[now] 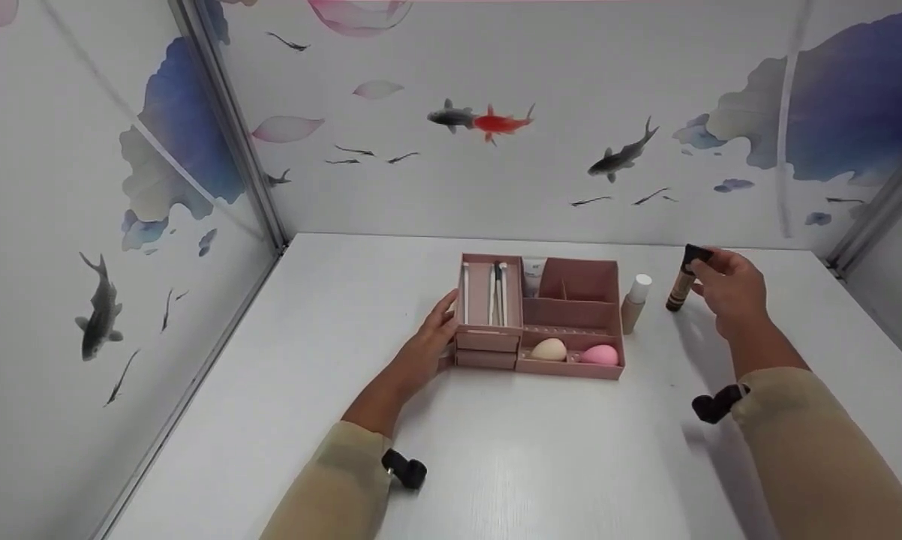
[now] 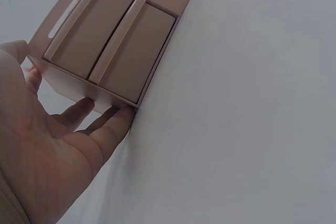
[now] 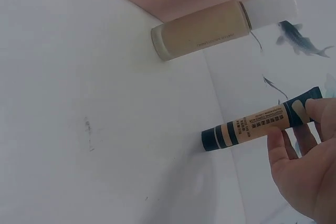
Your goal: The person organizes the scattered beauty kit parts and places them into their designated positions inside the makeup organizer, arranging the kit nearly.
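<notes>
A pink makeup organizer (image 1: 571, 319) stands on the white table, its two small drawers (image 2: 116, 38) closed in the left wrist view. Against its left side rest the fingers of my left hand (image 1: 425, 349), fairly straight. My right hand (image 1: 736, 289) pinches the upper black end of a beige-and-black cosmetic tube (image 3: 257, 121). The tube is held nearly upright, black cap down, close to the tabletop; whether it touches I cannot tell. Between organizer and tube stands a foundation bottle (image 1: 633, 304) with a white cap.
Several thin brushes (image 1: 498, 292) lie in the organizer's top left tray. A beige sponge (image 1: 549, 350) and a pink sponge (image 1: 599, 355) sit in its front compartment, and a white tube (image 1: 532, 274) stands at the back. Fish-patterned panels (image 1: 496, 202) border the table (image 1: 496, 457).
</notes>
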Tool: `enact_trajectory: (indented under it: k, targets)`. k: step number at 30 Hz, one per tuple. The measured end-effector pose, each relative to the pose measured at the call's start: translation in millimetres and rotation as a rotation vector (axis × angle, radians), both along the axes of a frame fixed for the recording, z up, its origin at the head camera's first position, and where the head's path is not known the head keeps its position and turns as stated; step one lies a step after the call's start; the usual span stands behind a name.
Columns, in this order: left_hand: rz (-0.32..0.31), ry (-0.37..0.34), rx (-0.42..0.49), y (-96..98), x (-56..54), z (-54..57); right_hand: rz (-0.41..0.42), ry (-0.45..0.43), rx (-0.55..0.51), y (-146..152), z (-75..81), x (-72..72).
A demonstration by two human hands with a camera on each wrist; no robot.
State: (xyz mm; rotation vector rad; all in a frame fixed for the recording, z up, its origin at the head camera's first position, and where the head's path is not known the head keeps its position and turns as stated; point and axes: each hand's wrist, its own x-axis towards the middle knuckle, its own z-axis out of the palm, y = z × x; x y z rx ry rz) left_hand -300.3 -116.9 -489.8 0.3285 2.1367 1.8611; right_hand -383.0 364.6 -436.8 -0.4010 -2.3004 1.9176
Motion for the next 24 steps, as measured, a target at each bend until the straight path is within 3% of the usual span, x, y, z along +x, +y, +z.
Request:
enact_trajectory:
  k: [11,24]
  targets:
    - [-0.004,0.015,0.008,0.0,0.3,0.5,-0.006,0.091,-0.029,-1.4,4.2,14.5]
    - [-0.002,0.003,0.004,0.7,-1.2,-0.1,0.038,0.106,-0.031,-17.6,15.9,40.7]
